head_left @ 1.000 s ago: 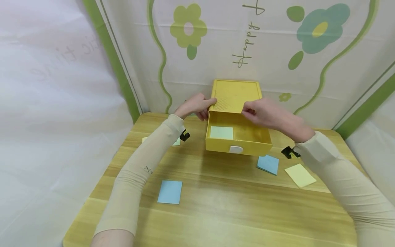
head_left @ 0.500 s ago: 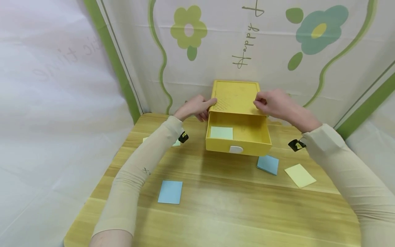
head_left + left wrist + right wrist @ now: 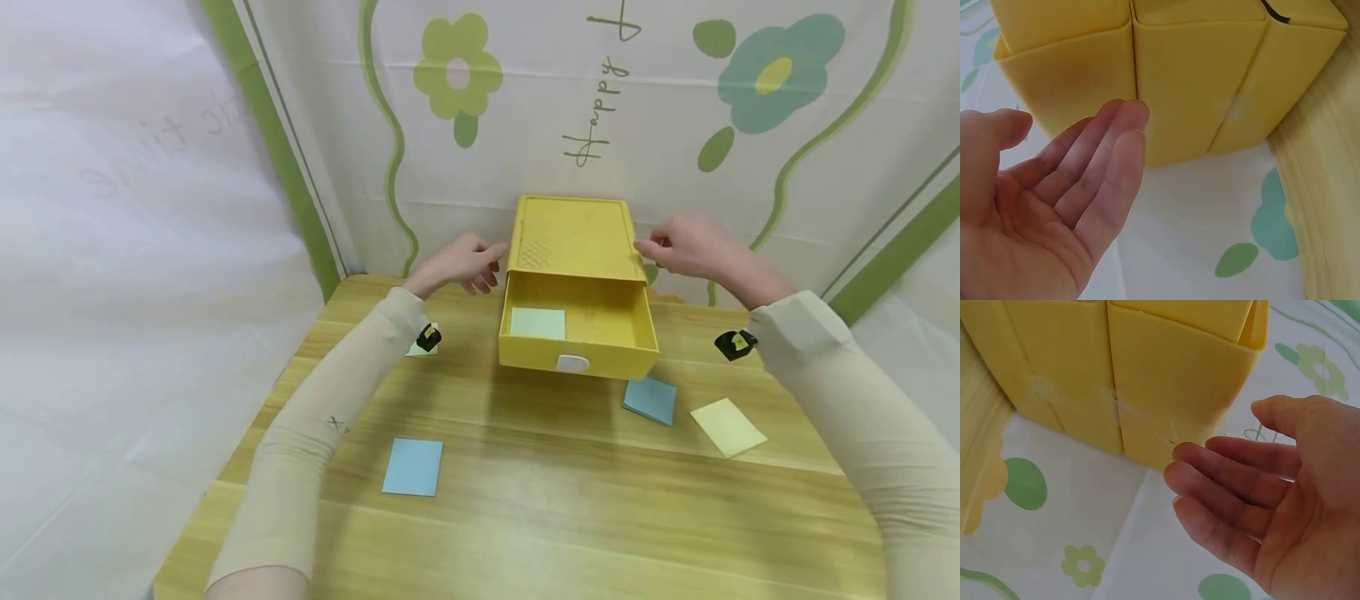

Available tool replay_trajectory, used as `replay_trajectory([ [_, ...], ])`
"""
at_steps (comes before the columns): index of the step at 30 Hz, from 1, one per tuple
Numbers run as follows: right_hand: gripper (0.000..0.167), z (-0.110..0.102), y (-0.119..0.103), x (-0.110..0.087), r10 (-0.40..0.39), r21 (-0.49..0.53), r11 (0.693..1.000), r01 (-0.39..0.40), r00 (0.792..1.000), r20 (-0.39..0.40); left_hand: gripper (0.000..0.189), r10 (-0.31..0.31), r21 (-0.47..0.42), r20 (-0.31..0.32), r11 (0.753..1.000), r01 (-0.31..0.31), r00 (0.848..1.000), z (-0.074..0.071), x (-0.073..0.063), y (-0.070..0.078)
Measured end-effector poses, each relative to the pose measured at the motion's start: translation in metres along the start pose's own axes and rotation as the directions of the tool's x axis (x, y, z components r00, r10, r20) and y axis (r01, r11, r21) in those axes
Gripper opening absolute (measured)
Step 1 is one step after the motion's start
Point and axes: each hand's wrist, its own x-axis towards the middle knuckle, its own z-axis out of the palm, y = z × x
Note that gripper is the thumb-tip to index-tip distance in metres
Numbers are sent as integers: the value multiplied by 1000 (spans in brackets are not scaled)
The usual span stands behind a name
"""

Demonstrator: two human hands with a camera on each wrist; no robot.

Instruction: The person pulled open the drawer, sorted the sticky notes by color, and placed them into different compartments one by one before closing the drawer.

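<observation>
A yellow drawer cabinet (image 3: pixel 573 237) stands at the back of the table. Its top drawer (image 3: pixel 615 362), with a white pull tab (image 3: pixel 573 363), is pulled out toward me. A pale green sticky note pad (image 3: pixel 537 322) lies in the drawer's left part. My left hand (image 3: pixel 459 262) is beside the cabinet's left side. In the left wrist view its fingers (image 3: pixel 1110 162) are nearly straight, tips close to the yellow wall, palm bare. At the right side is my right hand (image 3: pixel 693 247), fingers (image 3: pixel 1229 487) loosely bent and holding nothing in the right wrist view.
On the wooden table (image 3: pixel 525 500) lie a blue note pad (image 3: pixel 413 467) at front left, another blue pad (image 3: pixel 650 400) right of the drawer, and a pale yellow pad (image 3: pixel 728 427) farther right. More pale notes (image 3: pixel 423 343) sit partly behind my left sleeve. A flowered curtain (image 3: pixel 517 100) hangs behind.
My right hand has moved right, from over the drawer's front opening to beyond the cabinet's right side. My left hand has slipped left, its thumb off the cabinet top. The drawer stays out.
</observation>
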Motion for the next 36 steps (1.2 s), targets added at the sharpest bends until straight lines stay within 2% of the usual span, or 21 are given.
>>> replay_trajectory([
  [3,44,0,3,1,28,27,999,-29,998,50,53,10,23,-3,1000,-10,1000,-1,-4,-5],
  [6,53,0,6,2,80,94,991,-90,991,110,49,2,49,-1,999,-2,1000,-2,-8,-9],
  [10,72,2,8,4,149,219,957,-189,971,189,45,-15,68,9,998,14,1000,-3,-13,-15],
  [13,80,4,10,5,158,273,938,-216,963,219,42,-22,84,15,996,20,1000,-3,-16,-21],
  [17,78,6,11,5,165,286,931,-228,960,226,38,-36,122,32,992,32,999,-2,-19,-32],
  [24,71,9,8,7,182,278,929,-243,957,227,36,-98,212,69,974,81,993,2,-20,-53],
  [29,77,12,7,9,193,328,904,-273,947,256,31,-138,200,81,972,119,987,5,-23,-66],
  [36,76,17,10,14,181,401,872,-281,945,271,26,-131,190,71,975,116,989,7,-27,-86],
])
